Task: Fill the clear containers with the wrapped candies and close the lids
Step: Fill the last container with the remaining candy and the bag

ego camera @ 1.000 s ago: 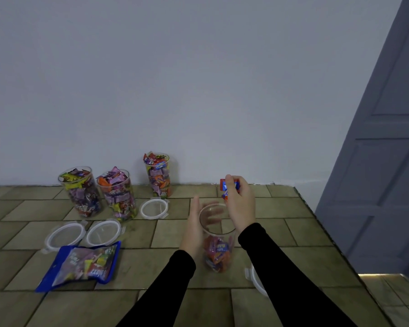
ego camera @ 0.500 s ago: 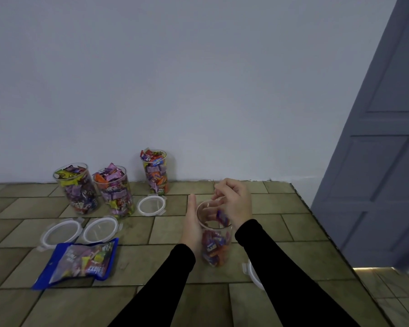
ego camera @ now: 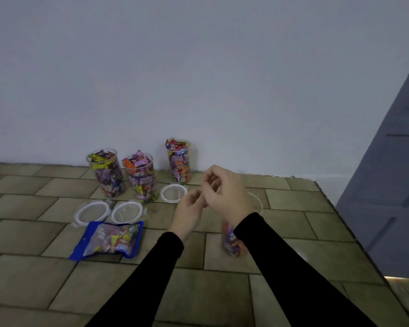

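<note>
Standing low and right of centre in the frame, the partly filled clear container [ego camera: 234,241] has wrapped candies heaped in its bottom and its upper half is mostly hidden behind the right hand [ego camera: 227,192] and its black sleeve [ego camera: 293,274]. That right hand hangs above the container's mouth with its fingers loosely curled and nothing visible between them; whether a small candy is tucked inside the curl cannot be told through the blur. The left hand [ego camera: 190,210] sits just to the left of it, near the middle of the frame, fingers also bent inward and relaxed, apart from the container and grasping nothing that shows. Further up and left, against the pale wall [ego camera: 198,79], three full containers stand upright with no lids on: the left full container [ego camera: 106,173], the middle full container [ego camera: 141,178] close beside it, and the back full container [ego camera: 178,161] a little apart to the right, all packed with wrapped candies up past their rims. Three round white-rimmed lids lie flat on the tiled surface [ego camera: 45,279] in front of them: the left lid [ego camera: 92,212], the middle lid [ego camera: 127,211] just beside it, and the right lid [ego camera: 173,192] below the back container. A blue candy bag [ego camera: 109,239] lies flat at lower left, just under the first two lids. A grey door [ego camera: 392,197] fills the right edge.
</note>
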The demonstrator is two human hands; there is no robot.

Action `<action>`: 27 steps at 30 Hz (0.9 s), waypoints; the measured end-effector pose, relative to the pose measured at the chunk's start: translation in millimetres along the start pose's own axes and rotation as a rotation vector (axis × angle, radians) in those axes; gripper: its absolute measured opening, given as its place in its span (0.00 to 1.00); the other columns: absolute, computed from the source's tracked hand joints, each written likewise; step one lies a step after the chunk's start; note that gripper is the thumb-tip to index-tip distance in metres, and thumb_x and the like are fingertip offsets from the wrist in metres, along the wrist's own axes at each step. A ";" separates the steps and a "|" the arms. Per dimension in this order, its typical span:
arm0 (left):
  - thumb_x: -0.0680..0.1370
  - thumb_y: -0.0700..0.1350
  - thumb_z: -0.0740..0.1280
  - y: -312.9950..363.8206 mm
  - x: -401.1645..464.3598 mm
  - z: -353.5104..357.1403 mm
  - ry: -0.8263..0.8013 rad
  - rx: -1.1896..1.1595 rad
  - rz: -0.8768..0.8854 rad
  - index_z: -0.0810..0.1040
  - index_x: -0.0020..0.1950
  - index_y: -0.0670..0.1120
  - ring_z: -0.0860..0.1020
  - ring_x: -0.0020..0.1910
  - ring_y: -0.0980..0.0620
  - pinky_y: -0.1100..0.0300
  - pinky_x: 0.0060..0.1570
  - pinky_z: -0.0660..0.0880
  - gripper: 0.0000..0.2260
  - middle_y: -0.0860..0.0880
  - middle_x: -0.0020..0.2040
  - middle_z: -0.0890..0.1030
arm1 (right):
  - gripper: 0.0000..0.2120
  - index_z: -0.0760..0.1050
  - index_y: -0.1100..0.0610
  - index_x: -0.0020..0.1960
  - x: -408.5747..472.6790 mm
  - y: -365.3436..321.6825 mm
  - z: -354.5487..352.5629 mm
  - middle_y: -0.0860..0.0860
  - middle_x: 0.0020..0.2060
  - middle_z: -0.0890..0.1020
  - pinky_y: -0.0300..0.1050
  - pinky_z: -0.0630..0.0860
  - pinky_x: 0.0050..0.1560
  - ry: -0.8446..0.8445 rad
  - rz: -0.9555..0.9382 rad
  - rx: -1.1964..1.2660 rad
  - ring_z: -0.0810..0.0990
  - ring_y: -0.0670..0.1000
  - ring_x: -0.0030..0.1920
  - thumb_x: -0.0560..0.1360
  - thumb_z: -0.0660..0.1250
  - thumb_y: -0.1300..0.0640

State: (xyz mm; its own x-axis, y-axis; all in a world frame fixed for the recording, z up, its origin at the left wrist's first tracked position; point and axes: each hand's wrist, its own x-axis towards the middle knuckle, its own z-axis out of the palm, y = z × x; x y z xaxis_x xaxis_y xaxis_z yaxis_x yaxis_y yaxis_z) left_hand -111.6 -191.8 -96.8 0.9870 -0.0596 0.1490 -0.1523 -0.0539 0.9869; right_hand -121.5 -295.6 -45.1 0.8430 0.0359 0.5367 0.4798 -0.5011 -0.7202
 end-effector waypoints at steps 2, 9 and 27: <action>0.80 0.35 0.61 -2.1 -7.6 -28.1 0.034 0.093 0.025 0.80 0.50 0.40 0.76 0.34 0.68 0.72 0.37 0.72 0.08 0.50 0.41 0.81 | 0.03 0.72 0.50 0.37 -9.5 -6.1 26.0 0.44 0.28 0.75 0.34 0.67 0.31 -0.083 -0.036 0.019 0.72 0.42 0.28 0.66 0.63 0.58; 0.80 0.45 0.64 -24.8 -31.3 -126.8 0.302 0.314 -0.130 0.80 0.48 0.44 0.77 0.42 0.54 0.61 0.43 0.73 0.07 0.50 0.42 0.80 | 0.05 0.76 0.58 0.45 -37.1 2.9 118.3 0.53 0.39 0.81 0.48 0.75 0.43 -0.404 0.195 -0.088 0.78 0.53 0.40 0.74 0.64 0.57; 0.78 0.41 0.64 -58.0 -48.5 -273.5 0.321 0.640 -0.679 0.82 0.48 0.40 0.79 0.42 0.47 0.62 0.38 0.70 0.08 0.41 0.47 0.83 | 0.07 0.76 0.53 0.44 -40.4 -21.6 260.4 0.50 0.38 0.80 0.47 0.76 0.43 -0.649 0.216 -0.029 0.78 0.50 0.39 0.77 0.63 0.51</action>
State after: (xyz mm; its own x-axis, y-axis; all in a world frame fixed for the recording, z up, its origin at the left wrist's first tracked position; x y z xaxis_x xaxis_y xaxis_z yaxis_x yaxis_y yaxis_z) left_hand -136.8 86.9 -144.2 0.8273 0.4519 -0.3338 0.5468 -0.5111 0.6631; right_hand -102.6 -61.0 -165.8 0.8985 0.4389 0.0032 0.2850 -0.5778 -0.7648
